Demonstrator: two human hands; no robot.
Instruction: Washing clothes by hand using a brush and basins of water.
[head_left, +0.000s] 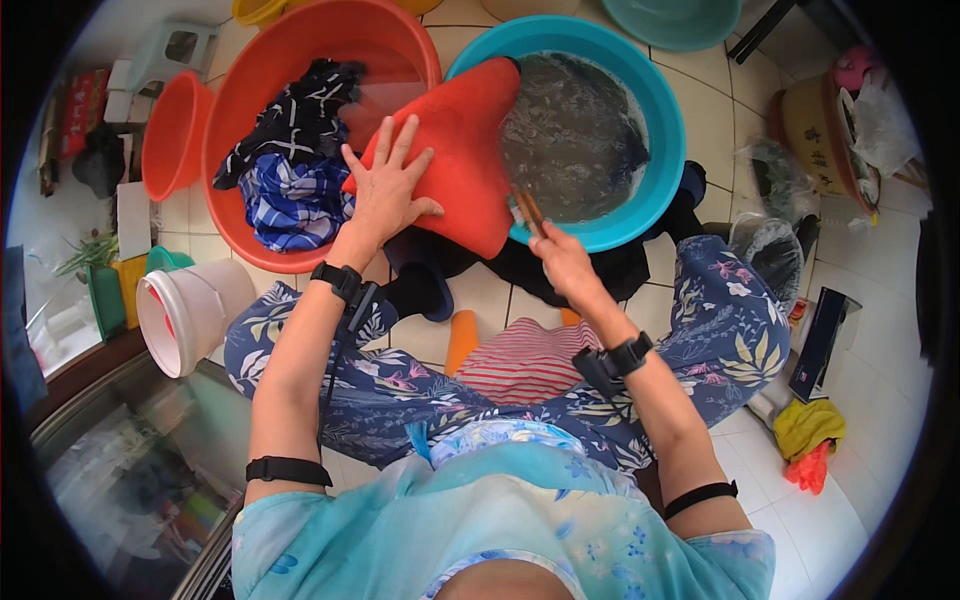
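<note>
My left hand (394, 180) lies with spread fingers on a red cloth piece (465, 165), possibly a mat. The piece bridges the touching rims of a turquoise tub (667, 142) and a large red tub (322, 34). My right hand (562, 259) grips a wooden-handled scrubbing brush (529, 211), its pale bristles at the piece's lower right edge. Murky grey water (574, 142) fills the turquoise tub, with dark fabric partly showing in it. Inside the red tub are a black cloth with white lines (307, 109) and a blue plaid cloth (289, 199), beside some water.
Left of the tubs are a smaller red basin (176, 139), a tipped white bucket (214, 300) and a grey plastic stool (169, 56). A green basin (675, 22) is at the far side. Red-striped fabric (517, 364) lies between my knees; a bag-lined bin (772, 247) is at right.
</note>
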